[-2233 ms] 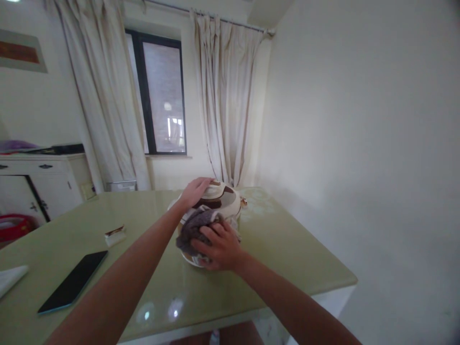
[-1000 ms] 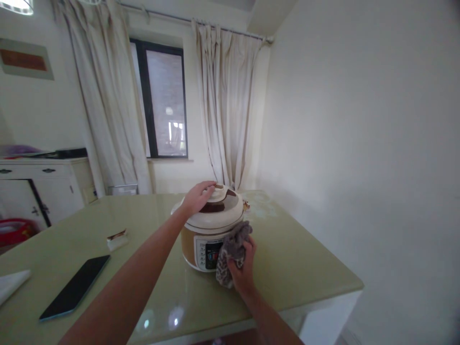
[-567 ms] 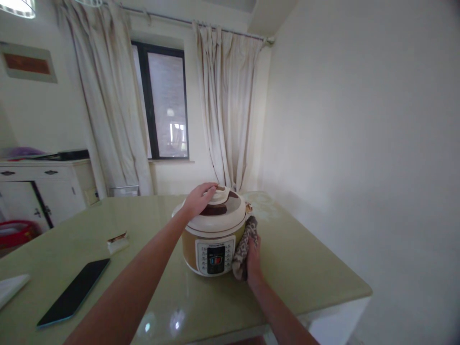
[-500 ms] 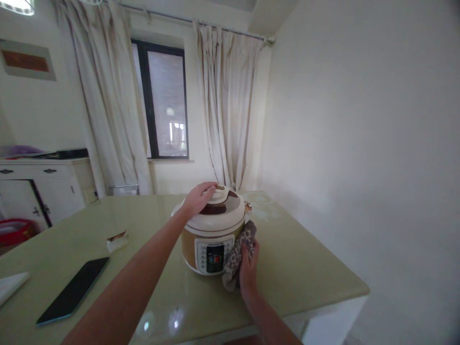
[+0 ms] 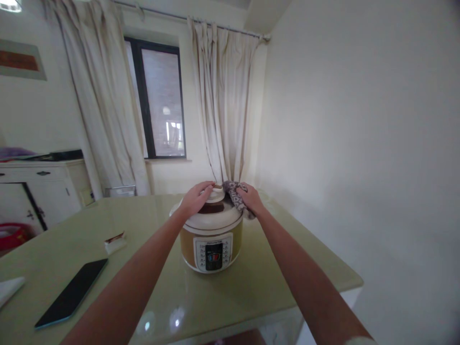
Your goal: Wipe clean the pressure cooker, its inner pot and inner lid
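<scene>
A cream and gold rice cooker stands upright on the green tabletop, its lid down and its control panel facing me. My left hand is on top of the lid from the left, fingers closed over the edge of the lid handle. On the lid's right side, my right hand grips a bunched brown and white patterned cloth, which lies against the lid. Part of the lid is hidden by the hands and the cloth.
A black phone and a small white packet lie on the table to the left. A white object sits at the left edge. Behind are a white cabinet, curtains and a wall on the right.
My right hand has lifted the cloth from the cooker's lower right front up to the right side of the lid. My left hand stays at the lid handle.
</scene>
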`<state>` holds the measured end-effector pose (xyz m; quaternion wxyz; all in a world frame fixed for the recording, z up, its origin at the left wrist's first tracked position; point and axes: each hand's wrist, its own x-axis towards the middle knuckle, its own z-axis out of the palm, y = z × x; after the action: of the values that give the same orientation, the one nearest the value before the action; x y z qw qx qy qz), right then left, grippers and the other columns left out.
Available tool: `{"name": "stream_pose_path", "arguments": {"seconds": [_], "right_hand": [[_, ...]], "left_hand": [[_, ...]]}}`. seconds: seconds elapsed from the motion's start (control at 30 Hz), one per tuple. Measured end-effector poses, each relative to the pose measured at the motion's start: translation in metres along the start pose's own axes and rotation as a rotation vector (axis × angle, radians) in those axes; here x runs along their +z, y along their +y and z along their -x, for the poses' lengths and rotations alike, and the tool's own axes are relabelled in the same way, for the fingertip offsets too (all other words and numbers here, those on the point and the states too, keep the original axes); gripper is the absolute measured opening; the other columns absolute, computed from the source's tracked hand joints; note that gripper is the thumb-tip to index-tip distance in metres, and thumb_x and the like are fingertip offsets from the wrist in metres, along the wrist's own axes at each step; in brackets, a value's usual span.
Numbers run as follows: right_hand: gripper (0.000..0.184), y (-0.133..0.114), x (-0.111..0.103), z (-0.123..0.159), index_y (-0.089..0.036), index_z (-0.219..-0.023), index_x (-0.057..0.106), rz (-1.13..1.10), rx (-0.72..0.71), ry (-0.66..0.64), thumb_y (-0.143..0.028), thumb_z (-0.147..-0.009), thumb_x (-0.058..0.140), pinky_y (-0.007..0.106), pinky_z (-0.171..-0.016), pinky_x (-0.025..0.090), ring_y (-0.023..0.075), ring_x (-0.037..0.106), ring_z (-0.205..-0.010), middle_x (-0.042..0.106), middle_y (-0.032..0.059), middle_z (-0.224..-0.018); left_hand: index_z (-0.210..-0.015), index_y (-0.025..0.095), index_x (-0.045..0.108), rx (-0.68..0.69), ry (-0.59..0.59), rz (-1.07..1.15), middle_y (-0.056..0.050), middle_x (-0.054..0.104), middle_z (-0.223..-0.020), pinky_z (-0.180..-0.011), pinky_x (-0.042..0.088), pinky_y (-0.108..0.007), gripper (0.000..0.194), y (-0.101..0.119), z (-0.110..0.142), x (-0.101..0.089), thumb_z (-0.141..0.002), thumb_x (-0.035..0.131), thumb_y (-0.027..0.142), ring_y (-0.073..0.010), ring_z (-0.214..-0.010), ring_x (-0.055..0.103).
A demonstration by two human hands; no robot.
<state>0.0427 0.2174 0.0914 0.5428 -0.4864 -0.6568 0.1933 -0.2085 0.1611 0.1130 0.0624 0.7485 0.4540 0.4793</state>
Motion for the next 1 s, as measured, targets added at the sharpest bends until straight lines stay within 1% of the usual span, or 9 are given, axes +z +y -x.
{"name": "stream_pose_path", "arguments": {"seconds": [0.13, 0.3, 0.4, 0.47, 0.53, 0.6, 0.7, 0.87, 1.0], "right_hand": [[0.038, 0.034, -0.01, 0.007, -0.018, -0.094, 0.074, -0.145, 0.094, 0.004, -0.053, -0.093, 0.058, 0.044, -0.097, 0.054, 0.0275, 0.074, -0.101, 0.079, 0.0108, -0.097], [0.05, 0.061, 0.004, 0.072, -0.024, -0.121, 0.067, -0.441, 0.065, 0.187, -0.063, -0.093, 0.053, 0.043, -0.105, 0.053, 0.0244, 0.07, -0.116, 0.076, 0.007, -0.121], [0.048, 0.059, 0.013, 0.105, -0.025, -0.128, 0.063, -0.33, 0.0, 0.311, -0.058, -0.095, 0.055, 0.046, -0.109, 0.05, 0.0252, 0.067, -0.118, 0.072, 0.0079, -0.125], [0.046, 0.041, 0.014, 0.112, -0.024, -0.131, 0.065, -0.144, -0.125, 0.339, -0.051, -0.096, 0.053, 0.048, -0.113, 0.046, 0.0271, 0.062, -0.125, 0.068, 0.0104, -0.129], [0.042, 0.013, 0.012, 0.103, -0.025, -0.131, 0.068, 0.045, -0.25, 0.244, -0.045, -0.097, 0.052, 0.048, -0.115, 0.043, 0.0284, 0.058, -0.13, 0.067, 0.0107, -0.132], [0.039, -0.017, 0.007, 0.082, -0.028, -0.129, 0.072, 0.224, -0.303, 0.049, -0.04, -0.096, 0.057, 0.046, -0.115, 0.042, 0.0285, 0.06, -0.128, 0.069, 0.0085, -0.132], [0.039, -0.048, 0.001, 0.039, -0.027, -0.13, 0.073, 0.416, -0.195, -0.138, -0.04, -0.095, 0.062, 0.039, -0.105, 0.048, 0.0274, 0.066, -0.117, 0.073, 0.0089, -0.129], [0.037, -0.048, -0.003, -0.007, -0.023, -0.13, 0.073, 0.493, -0.02, -0.286, -0.038, -0.101, 0.055, 0.035, -0.093, 0.052, 0.028, 0.071, -0.113, 0.077, 0.0102, -0.125], [0.041, -0.05, -0.002, 0.012, -0.029, -0.134, 0.071, 0.566, -0.091, -0.242, -0.05, -0.102, 0.055, 0.037, -0.093, 0.053, 0.0283, 0.071, -0.111, 0.075, 0.0104, -0.124]], "left_hand": [[-0.123, 0.022, 0.078, 0.008, 0.024, 0.015, -0.008, 0.075, -0.136, -0.122, 0.044, -0.045, 0.051, -0.002, 0.0, 0.001, -0.101, 0.045, 0.054, -0.0281, -0.133, 0.066], [-0.122, 0.021, 0.078, -0.001, 0.002, 0.021, -0.009, 0.076, -0.135, -0.12, 0.045, -0.045, 0.054, 0.0, -0.001, 0.001, -0.101, 0.042, 0.055, -0.0285, -0.131, 0.066], [-0.123, 0.02, 0.078, -0.015, 0.008, 0.016, -0.009, 0.075, -0.135, -0.12, 0.045, -0.044, 0.054, 0.002, -0.001, 0.0, -0.101, 0.043, 0.056, -0.0283, -0.131, 0.066], [-0.123, 0.02, 0.078, -0.025, 0.011, 0.02, -0.009, 0.076, -0.135, -0.12, 0.045, -0.043, 0.055, 0.003, 0.0, -0.001, -0.101, 0.042, 0.056, -0.0279, -0.131, 0.066], [-0.124, 0.021, 0.078, -0.034, 0.007, 0.032, -0.008, 0.076, -0.135, -0.121, 0.044, -0.042, 0.056, 0.005, 0.0, -0.001, -0.102, 0.039, 0.055, -0.0271, -0.132, 0.066], [-0.124, 0.021, 0.078, -0.049, -0.003, 0.045, -0.007, 0.076, -0.135, -0.122, 0.042, -0.042, 0.058, 0.006, 0.001, -0.002, -0.104, 0.036, 0.055, -0.0264, -0.133, 0.065], [-0.125, 0.02, 0.077, -0.076, -0.017, 0.048, -0.007, 0.075, -0.138, -0.125, 0.039, -0.042, 0.059, 0.008, 0.001, -0.003, -0.105, 0.033, 0.054, -0.0261, -0.135, 0.063], [-0.126, 0.02, 0.077, -0.09, -0.022, 0.054, -0.007, 0.073, -0.14, -0.126, 0.037, -0.041, 0.061, 0.008, 0.001, -0.003, -0.104, 0.033, 0.055, -0.0261, -0.138, 0.061], [-0.123, 0.019, 0.078, -0.095, -0.013, 0.097, -0.008, 0.075, -0.137, -0.125, 0.039, -0.043, 0.063, 0.006, -0.001, -0.003, -0.105, 0.031, 0.056, -0.027, -0.136, 0.063]]}}
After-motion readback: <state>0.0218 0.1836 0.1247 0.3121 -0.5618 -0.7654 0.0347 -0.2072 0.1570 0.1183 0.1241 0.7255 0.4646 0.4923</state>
